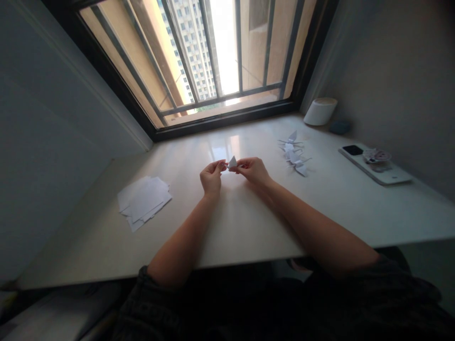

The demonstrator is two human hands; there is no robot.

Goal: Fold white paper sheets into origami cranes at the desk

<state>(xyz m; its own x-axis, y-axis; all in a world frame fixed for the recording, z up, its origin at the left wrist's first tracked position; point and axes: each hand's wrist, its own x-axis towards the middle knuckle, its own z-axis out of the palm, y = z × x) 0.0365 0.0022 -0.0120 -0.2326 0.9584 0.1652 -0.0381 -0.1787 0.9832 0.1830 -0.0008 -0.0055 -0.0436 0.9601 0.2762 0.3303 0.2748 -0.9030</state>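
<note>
Between my two hands is a small folded white paper crane [232, 162], held just above the white tabletop, with a pointed flap standing up. My left hand [212, 176] pinches its left side between thumb and fingers. From the right, my right hand [253, 169] grips the other side, fingers closed on it. The finer folds at the fingertips are too small to make out. Off to the right lie several finished paper cranes [294, 155] in a row. A loose stack of white paper sheets [145, 201] rests to the left of my left hand.
A white phone [382, 171] lies at the right with a round clear object [377, 158] on it. Near the back right corner stand a white cup-like container [320, 112] and a small dark object [340, 126]. A barred window [220, 113] borders the table's far side.
</note>
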